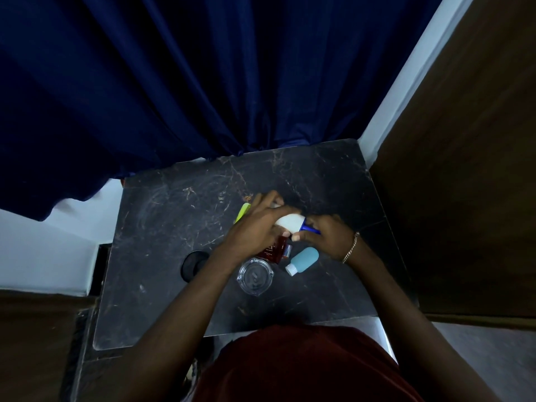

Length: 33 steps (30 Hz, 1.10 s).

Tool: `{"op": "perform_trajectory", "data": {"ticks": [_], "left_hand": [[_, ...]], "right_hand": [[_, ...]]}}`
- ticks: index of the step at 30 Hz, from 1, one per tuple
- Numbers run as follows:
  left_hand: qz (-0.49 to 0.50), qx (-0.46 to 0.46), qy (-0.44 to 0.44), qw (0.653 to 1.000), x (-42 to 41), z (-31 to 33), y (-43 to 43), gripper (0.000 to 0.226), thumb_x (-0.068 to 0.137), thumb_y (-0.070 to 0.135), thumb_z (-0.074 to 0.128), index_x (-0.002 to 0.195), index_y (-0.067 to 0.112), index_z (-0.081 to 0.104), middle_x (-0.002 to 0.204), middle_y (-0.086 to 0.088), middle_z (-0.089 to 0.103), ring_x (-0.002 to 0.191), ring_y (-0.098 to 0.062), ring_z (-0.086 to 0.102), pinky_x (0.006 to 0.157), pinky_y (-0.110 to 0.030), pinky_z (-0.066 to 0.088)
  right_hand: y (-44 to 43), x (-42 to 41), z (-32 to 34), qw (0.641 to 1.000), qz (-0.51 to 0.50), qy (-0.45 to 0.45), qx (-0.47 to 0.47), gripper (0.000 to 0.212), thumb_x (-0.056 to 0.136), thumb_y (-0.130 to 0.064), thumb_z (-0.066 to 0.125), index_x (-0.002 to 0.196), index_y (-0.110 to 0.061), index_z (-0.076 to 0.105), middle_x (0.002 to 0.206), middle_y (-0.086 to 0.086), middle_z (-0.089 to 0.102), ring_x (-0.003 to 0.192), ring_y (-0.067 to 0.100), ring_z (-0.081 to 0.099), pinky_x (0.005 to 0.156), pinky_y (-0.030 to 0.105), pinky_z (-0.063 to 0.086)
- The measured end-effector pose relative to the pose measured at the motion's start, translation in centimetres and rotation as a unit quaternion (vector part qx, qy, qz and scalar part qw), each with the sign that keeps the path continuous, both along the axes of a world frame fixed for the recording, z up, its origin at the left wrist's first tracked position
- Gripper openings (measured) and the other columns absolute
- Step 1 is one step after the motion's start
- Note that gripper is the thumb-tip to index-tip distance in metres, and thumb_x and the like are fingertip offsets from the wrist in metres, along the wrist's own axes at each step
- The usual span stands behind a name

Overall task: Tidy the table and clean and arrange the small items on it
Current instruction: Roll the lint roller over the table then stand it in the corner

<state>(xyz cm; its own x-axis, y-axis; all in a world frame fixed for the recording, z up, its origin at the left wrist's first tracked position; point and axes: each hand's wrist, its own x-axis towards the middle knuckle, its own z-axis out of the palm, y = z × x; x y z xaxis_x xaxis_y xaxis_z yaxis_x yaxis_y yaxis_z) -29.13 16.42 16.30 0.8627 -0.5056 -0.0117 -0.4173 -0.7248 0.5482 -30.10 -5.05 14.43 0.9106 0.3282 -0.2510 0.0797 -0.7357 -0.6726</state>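
Closest to the body on the dark marble desk [162,256] is a glass ashtray [255,276], with a black disc [191,264] off to its left that the left forearm partly covers. Just past the ashtray a teal bottle [304,259] lies on its side, and a red bottle [271,252] is tucked half under the hands.

Above those, both hands are on one thing. The left hand [255,227] is wrapped around a white bottle [290,222], held sideways off the desk, and the right hand [329,237] has its fingers curled on the blue cap [308,227]. Looks like twisting or wiping the cap, can't tell which.

A green comb [242,213] pokes out behind the left hand, then it's bare desk up to the blue curtain [203,82].

What I'd worry about:
- The bottle is held sideways, so if the cap pops loose whatever's inside could go onto the red bottle and the desk.
- The left forearm sits right over the ashtray, so a careless pull back could knock it toward the near edge.
- The teal bottle could roll if it gets bumped.
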Motion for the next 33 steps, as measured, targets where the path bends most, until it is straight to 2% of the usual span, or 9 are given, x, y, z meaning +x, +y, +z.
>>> {"op": "perform_trajectory", "data": {"ticks": [3,6,11,15,20,23,26,29,33], "left_hand": [[0.012,-0.008,0.001,1.0,0.2,0.0,0.1,0.053,0.086,0.017,0.08,0.136,0.031,0.068,0.128,0.0,0.051,0.12,-0.022,0.043,0.102,-0.041,0.046],[0.013,-0.003,0.008,1.0,0.3,-0.1,0.3,0.054,0.086,0.017,0.08,0.137,0.031,0.067,0.129,-0.001,0.051,0.122,-0.022,0.044,0.104,-0.038,0.044],[0.019,-0.005,0.025,0.999,0.4,-0.5,0.3,0.057,0.086,0.016,0.079,0.139,0.032,0.065,0.128,-0.001,0.051,0.123,-0.025,0.046,0.104,-0.037,0.043],[0.01,0.013,0.025,1.0,0.2,-0.9,-0.1,0.057,0.087,0.019,0.078,0.14,0.033,0.063,0.128,0.0,0.049,0.125,-0.024,0.044,0.105,-0.042,0.046],[0.015,0.02,0.025,0.999,0.5,-0.9,-0.2,0.058,0.086,0.021,0.079,0.141,0.033,0.063,0.129,0.0,0.049,0.124,-0.025,0.045,0.105,-0.043,0.045],[0.014,0.014,0.021,1.0,0.7,-0.8,-0.2,0.06,0.086,0.021,0.08,0.142,0.032,0.063,0.133,-0.001,0.05,0.126,-0.025,0.045,0.107,-0.039,0.043],[0.012,0.024,0.025,0.999,1.1,-0.8,-0.3,0.077,0.087,0.024,0.081,0.155,0.033,0.047,0.146,-0.003,0.045,0.137,-0.024,0.041,0.114,-0.042,0.041],[0.035,0.023,0.035,0.998,1.6,-0.7,-0.2,0.1,0.083,0.029,0.085,0.163,0.037,0.025,0.157,-0.004,0.034,0.147,-0.025,0.033,0.119,-0.046,0.038],[0.065,0.033,0.016,0.997,2.2,-0.7,0.9,0.102,0.087,0.048,0.078,0.166,0.032,0.016,0.165,-0.01,0.025,0.155,-0.03,0.022,0.123,-0.056,0.033]], "right_hand": [[-0.1,0.0,0.1,1.0,-0.028,-0.008,-0.012,0.055,0.079,-0.057,0.075,0.078,-0.002,0.067,0.071,0.014,0.07,0.067,0.026,0.067,0.071,0.037,0.056],[-1.0,0.0,0.2,0.999,-0.022,0.018,-0.023,0.063,0.078,-0.061,0.073,0.068,0.001,0.064,0.06,0.013,0.069,0.048,0.013,0.064,0.059,0.03,0.055],[-1.8,-0.5,-0.7,1.0,0.024,0.003,-0.014,0.04,0.095,-0.037,0.065,0.079,-0.001,0.061,0.07,0.017,0.06,0.066,0.03,0.06,0.066,0.037,0.049],[-1.5,-0.5,-1.5,0.998,0.035,-0.039,-0.04,0.03,0.099,-0.031,0.06,0.08,-0.007,0.058,0.074,0.012,0.06,0.067,0.023,0.055,0.065,0.027,0.037],[-1.5,-0.2,-1.9,0.998,0.031,-0.034,-0.053,0.032,0.099,-0.031,0.058,0.086,-0.002,0.063,0.079,0.019,0.064,0.069,0.027,0.058,0.064,0.027,0.038],[-1.6,-0.1,-2.0,0.999,0.029,-0.031,-0.031,0.028,0.099,-0.031,0.06,0.083,-0.007,0.062,0.072,0.011,0.06,0.065,0.022,0.056,0.063,0.025,0.039],[-1.8,0.1,-2.7,1.0,0.009,-0.003,0.0,0.033,0.098,-0.032,0.061,0.068,-0.025,0.049,0.06,-0.002,0.047,0.056,0.012,0.049,0.054,0.019,0.032],[-2.0,0.6,-3.6,0.999,-0.006,0.029,0.025,0.034,0.098,-0.033,0.059,0.067,-0.027,0.047,0.06,-0.002,0.048,0.056,0.013,0.049,0.056,0.027,0.037],[-2.5,2.3,-5.7,0.993,-0.084,0.053,0.06,0.033,0.099,-0.028,0.059,0.067,-0.028,0.053,0.059,-0.004,0.053,0.055,0.009,0.051,0.058,0.025,0.039]]}}
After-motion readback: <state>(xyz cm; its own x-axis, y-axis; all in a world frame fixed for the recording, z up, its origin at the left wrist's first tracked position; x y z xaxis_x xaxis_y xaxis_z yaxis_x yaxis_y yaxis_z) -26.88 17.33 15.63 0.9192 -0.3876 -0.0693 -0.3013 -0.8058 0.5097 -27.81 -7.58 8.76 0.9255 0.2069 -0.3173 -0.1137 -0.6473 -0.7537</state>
